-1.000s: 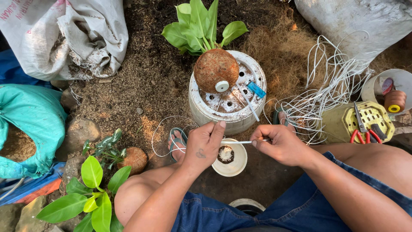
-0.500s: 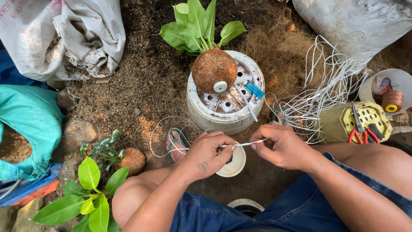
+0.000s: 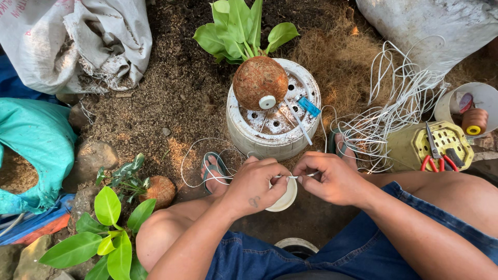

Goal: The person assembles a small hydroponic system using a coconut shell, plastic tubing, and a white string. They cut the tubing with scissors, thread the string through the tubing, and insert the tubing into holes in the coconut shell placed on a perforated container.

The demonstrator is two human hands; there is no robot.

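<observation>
My left hand [image 3: 255,185] and my right hand [image 3: 332,179] meet in front of me, both pinching a thin white cord [image 3: 295,177] stretched between their fingertips. The cord's slack loops over the soil by my sandalled foot [image 3: 213,171]. Under my left hand lies a small white round lid [image 3: 284,197], mostly hidden. Just beyond my hands stands an upturned white pot [image 3: 275,132], and on it rests a leafy plant with a brown fibre root ball [image 3: 259,80].
A tangle of white cord [image 3: 399,103] lies at the right beside a yellow basket [image 3: 441,148] holding red-handled cutters. White sacks [image 3: 78,41] sit at the back, a teal bag [image 3: 26,150] at the left, and another potted plant [image 3: 111,228] at the lower left.
My left hand has slid right over the white lid, closing toward my right hand. The stretch of cord between them is shorter.
</observation>
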